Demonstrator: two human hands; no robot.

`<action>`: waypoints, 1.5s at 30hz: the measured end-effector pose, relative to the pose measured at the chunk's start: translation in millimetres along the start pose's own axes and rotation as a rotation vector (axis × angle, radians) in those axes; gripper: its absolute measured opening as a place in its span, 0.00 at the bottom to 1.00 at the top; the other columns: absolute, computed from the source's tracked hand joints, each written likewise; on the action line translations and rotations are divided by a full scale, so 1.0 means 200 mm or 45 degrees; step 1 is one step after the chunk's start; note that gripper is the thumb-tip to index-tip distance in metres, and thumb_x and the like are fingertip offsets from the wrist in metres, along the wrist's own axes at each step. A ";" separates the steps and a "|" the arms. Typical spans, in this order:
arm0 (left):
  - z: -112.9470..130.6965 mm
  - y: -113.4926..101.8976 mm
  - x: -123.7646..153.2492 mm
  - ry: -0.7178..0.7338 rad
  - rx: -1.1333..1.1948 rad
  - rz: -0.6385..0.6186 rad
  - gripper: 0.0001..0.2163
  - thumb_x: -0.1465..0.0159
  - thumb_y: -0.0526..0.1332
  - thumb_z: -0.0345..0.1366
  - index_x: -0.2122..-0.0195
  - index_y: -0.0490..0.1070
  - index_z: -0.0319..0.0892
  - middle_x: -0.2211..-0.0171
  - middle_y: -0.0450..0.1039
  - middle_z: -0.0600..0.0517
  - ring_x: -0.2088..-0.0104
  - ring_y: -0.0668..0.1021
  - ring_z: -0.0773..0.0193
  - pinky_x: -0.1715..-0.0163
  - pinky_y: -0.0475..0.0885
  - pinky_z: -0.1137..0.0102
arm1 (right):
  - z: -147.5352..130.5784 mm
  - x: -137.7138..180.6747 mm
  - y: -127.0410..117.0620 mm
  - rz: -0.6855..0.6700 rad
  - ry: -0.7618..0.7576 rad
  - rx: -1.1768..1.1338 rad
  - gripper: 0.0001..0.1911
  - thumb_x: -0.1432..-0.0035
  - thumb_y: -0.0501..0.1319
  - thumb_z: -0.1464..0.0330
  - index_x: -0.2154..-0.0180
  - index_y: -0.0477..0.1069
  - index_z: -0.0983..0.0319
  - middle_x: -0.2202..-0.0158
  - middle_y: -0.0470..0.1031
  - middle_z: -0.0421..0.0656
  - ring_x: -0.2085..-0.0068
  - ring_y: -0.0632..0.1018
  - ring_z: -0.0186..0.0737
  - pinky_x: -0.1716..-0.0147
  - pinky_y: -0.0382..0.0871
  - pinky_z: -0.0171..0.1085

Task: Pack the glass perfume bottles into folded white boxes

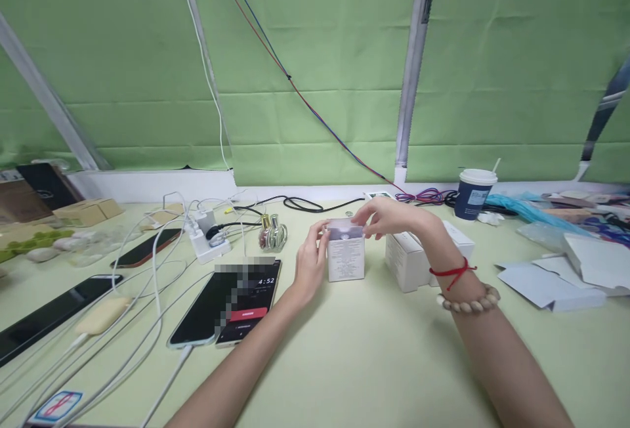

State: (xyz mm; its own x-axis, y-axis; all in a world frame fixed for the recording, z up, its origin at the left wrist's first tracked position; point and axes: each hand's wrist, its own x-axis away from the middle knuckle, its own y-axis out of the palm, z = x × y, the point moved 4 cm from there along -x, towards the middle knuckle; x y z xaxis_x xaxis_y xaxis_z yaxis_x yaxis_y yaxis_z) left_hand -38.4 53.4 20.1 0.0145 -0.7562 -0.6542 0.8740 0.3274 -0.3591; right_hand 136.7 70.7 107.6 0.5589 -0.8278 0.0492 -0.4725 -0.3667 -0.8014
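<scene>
A small white box (346,262) with fine print on its front stands upright on the table in front of me. Its top looks open, with a pale purplish inside and something round there that is too small to make out. My left hand (311,262) is closed against the box's left side, fingertips at the upper edge. From the right, my right hand (386,216) bends over the top, its fingers gripping at the rear and right rim. Just right of the box, partly behind my right forearm, stand more white boxes (404,262).
Two phones (201,310) lie left of my left forearm, among white charging cables and a power strip (209,244). Small glass bottles (273,234) stand behind them. At right are a lidded paper cup (474,195) and flattened white cardboard (551,283).
</scene>
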 end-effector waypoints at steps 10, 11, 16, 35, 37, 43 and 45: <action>0.04 -0.01 0.01 -0.084 0.145 0.018 0.13 0.36 0.52 0.44 0.58 0.68 0.42 0.58 0.73 0.48 0.63 0.76 0.65 0.69 0.72 0.74 | -0.03 0.03 -0.04 0.128 0.027 0.092 0.13 0.49 0.59 0.76 0.60 0.76 0.69 0.63 0.78 0.50 0.69 0.78 0.38 0.73 0.72 0.32; 0.04 -0.01 0.01 -0.086 0.146 0.012 0.13 0.36 0.53 0.44 0.57 0.68 0.42 0.57 0.73 0.48 0.63 0.76 0.65 0.69 0.72 0.74 | -0.03 0.04 -0.04 0.110 0.038 0.081 0.14 0.49 0.59 0.76 0.59 0.76 0.69 0.62 0.78 0.50 0.68 0.78 0.38 0.72 0.72 0.32; 0.04 0.01 0.01 -0.127 0.189 -0.005 0.16 0.37 0.54 0.46 0.54 0.67 0.42 0.53 0.71 0.46 0.63 0.76 0.65 0.72 0.71 0.75 | -0.10 0.07 -0.02 -0.029 -0.067 0.208 0.16 0.48 0.58 0.74 0.57 0.76 0.62 0.56 0.77 0.45 0.59 0.77 0.39 0.64 0.70 0.31; -0.02 0.03 0.02 -0.273 0.510 0.132 0.19 0.42 0.59 0.47 0.53 0.64 0.42 0.59 0.74 0.46 0.64 0.78 0.63 0.68 0.73 0.71 | -0.21 0.13 0.08 -0.381 -0.126 0.359 0.41 0.53 0.66 0.61 0.38 0.53 0.52 0.41 0.63 0.43 0.44 0.67 0.47 0.50 0.64 0.39; -0.01 0.03 0.02 -0.213 0.440 0.127 0.17 0.41 0.58 0.47 0.55 0.68 0.41 0.56 0.73 0.45 0.64 0.77 0.63 0.68 0.73 0.71 | -0.21 0.13 0.07 -0.359 -0.143 0.318 0.39 0.50 0.64 0.61 0.38 0.54 0.51 0.41 0.63 0.43 0.45 0.68 0.45 0.50 0.64 0.38; 0.05 0.01 0.02 -0.006 0.195 0.045 0.14 0.37 0.54 0.44 0.65 0.75 0.41 0.61 0.73 0.47 0.60 0.75 0.64 0.70 0.72 0.75 | -0.16 0.09 0.02 -0.134 -0.188 0.118 0.26 0.44 0.58 0.67 0.43 0.62 0.60 0.51 0.73 0.47 0.55 0.75 0.40 0.59 0.69 0.34; 0.06 0.01 0.02 0.031 0.160 0.022 0.15 0.36 0.52 0.43 0.65 0.75 0.42 0.62 0.73 0.48 0.61 0.75 0.65 0.71 0.72 0.76 | -0.16 0.07 -0.02 0.096 -0.277 0.106 0.21 0.43 0.57 0.69 0.47 0.67 0.61 0.50 0.73 0.47 0.56 0.75 0.39 0.61 0.69 0.33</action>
State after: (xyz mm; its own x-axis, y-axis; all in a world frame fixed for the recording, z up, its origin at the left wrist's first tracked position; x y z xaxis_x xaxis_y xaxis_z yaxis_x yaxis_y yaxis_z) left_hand -31.5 44.1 24.3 0.0198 -0.7365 -0.6761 0.9279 0.2654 -0.2620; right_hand 124.9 46.8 130.1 0.6622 -0.7370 -0.1352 -0.4658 -0.2636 -0.8447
